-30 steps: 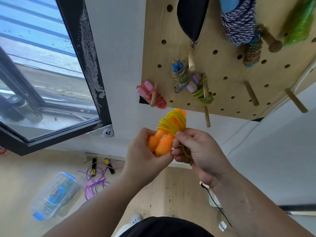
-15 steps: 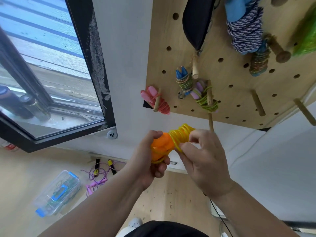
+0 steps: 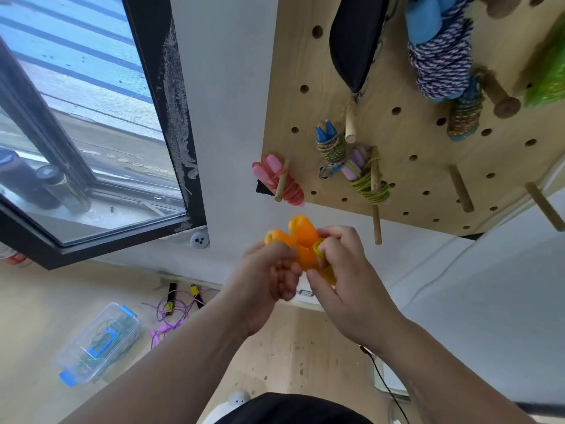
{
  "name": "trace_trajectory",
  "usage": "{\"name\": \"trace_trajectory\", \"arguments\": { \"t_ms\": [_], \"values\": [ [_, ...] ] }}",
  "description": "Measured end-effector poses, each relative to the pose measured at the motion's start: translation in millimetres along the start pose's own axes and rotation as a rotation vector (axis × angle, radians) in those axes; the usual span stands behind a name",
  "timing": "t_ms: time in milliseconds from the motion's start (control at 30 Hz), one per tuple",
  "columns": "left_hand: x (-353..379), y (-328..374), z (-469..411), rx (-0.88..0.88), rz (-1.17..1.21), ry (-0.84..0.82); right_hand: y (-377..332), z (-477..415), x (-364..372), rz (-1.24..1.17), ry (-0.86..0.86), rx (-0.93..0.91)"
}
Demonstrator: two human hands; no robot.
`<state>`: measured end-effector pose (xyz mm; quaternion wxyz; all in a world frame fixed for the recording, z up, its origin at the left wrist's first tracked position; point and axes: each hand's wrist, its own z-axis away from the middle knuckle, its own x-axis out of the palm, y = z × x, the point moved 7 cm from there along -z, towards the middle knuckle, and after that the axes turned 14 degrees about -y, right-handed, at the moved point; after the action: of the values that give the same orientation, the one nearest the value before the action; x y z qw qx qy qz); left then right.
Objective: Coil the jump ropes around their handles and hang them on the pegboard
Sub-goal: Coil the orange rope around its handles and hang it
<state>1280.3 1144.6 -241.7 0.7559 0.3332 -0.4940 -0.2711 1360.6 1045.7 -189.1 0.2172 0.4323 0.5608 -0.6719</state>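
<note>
Left hand (image 3: 265, 272) grips the orange handles (image 3: 304, 237) of a jump rope; right hand (image 3: 344, 272) pinches its yellow cord (image 3: 328, 275) — bundle held in the air just below the pegboard (image 3: 428, 174), near a pink coiled rope (image 3: 293, 191) on a peg.
</note>
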Motion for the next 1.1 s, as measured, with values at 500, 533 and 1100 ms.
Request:
{"name": "trace_trajectory", "arguments": {
  "t_ms": [500, 533, 1100],
  "values": [
    [-8.8, -4.0, 5.9, -0.01, -0.58, 0.166, -16.4, -4.3, 1.5, 0.151, -0.206, -0.153],
    [-5.6, -5.9, 7.6, -0.015, -0.571, 0.141, -17.4, -4.3, -1.8, 0.123, -0.199, -0.164],
    [5.8, -1.7, 16.9, 0.059, -0.8, 0.067, -4.1, 18.8, -29.3, -0.108, 0.078, -0.029]
  ]
}}
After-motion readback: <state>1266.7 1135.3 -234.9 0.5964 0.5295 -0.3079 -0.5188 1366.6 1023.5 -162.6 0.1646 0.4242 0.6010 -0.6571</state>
